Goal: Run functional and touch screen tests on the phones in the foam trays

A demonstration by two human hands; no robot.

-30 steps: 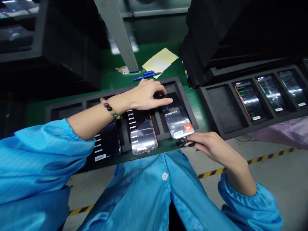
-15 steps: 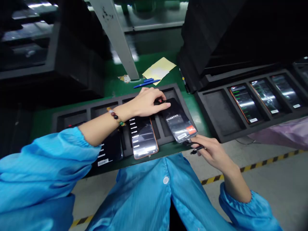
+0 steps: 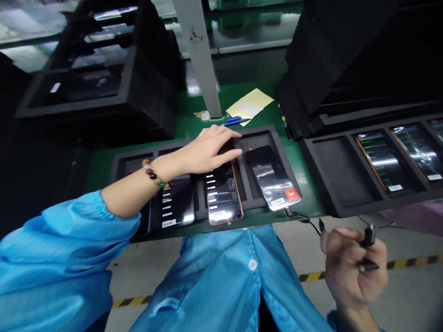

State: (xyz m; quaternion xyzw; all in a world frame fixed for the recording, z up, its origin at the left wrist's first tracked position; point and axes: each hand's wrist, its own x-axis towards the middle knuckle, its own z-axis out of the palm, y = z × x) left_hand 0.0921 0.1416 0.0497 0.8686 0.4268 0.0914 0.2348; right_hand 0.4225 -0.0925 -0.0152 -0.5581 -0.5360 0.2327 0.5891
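Smock (image 3: 221, 276): blue, nearest the camera, its front close to the bench edge.
Right hand (image 3: 355, 267): blurred, off the bench, fingers closed around dark connectors (image 3: 369, 236), apparently bunched so that one hand manages them all.
Cable (image 3: 304, 219): black, running from the right phone's lower edge towards that hand; its plug seems seated there, though the joint is too small to confirm.
Right phone (image 3: 272, 175): face up, tilted in its slot, lower end over the tray's near rim, which probably leaves the port reachable. An orange-red button shows on its screen.
Middle phone (image 3: 224, 203): orange-edged, its lower end also overhanging, likely for the same access.
Left phone (image 3: 178, 205): beside it, lit text lines facing the person.
Left hand (image 3: 209, 150): over the middle phone's upper part, thumb and forefinger spread, nothing visible between them; whether it touches, I cannot tell.
Tray (image 3: 281, 153): dark, its slots keeping the phones apart.
Side tray (image 3: 313, 163): to the right, phones lying inside their slots.
Pen (image 3: 237, 121): blue, against yellow paper (image 3: 251, 105), beyond the tray.
Post (image 3: 199, 55): pale, standing behind.
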